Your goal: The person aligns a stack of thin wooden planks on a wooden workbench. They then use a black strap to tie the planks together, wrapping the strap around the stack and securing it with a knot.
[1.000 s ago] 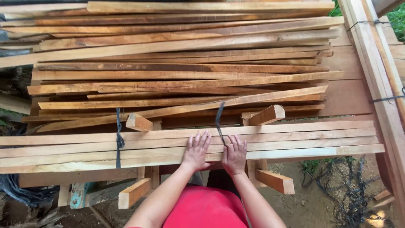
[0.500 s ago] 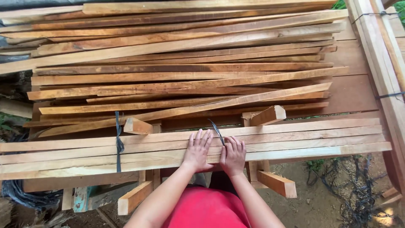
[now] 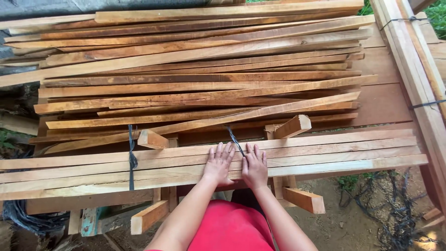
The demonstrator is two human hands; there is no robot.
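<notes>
A bundle of pale wooden slats (image 3: 325, 151) lies across the lower middle of the frame, spanning nearly its full width and resting on short timber supports (image 3: 292, 126). One dark strap (image 3: 130, 158) already binds the bundle at lower left. A second dark strap (image 3: 233, 138) stands loose at centre frame, its free end rising over the far edge of the bundle between the two hands.

The left hand (image 3: 217, 165) lies flat on top of the slats, palm down, fingers spread, gripping nothing. The right hand (image 3: 254, 168) lies just beside it in the same manner, fingers extended and open, with the loose strap emerging just by its index finger. Neither hand is closed on the strap; whether a fingertip touches it cannot be told.

Beyond the bundle, upper and middle frame, sits a large loose stack of darker reddish slats (image 3: 200, 69). A bound bundle of longer timbers (image 3: 409, 60) runs down the right edge. Bare earth with scattered dark strap offcuts (image 3: 395, 214) shows at lower right.

Risks, as judged: the central strap is unsecured, so the slats may spread or slide endwise if pressure is released. The bundle overhangs its supports to the right, and uneven loading could tip it. Rough sawn edges present a splinter hazard to bare palms.
</notes>
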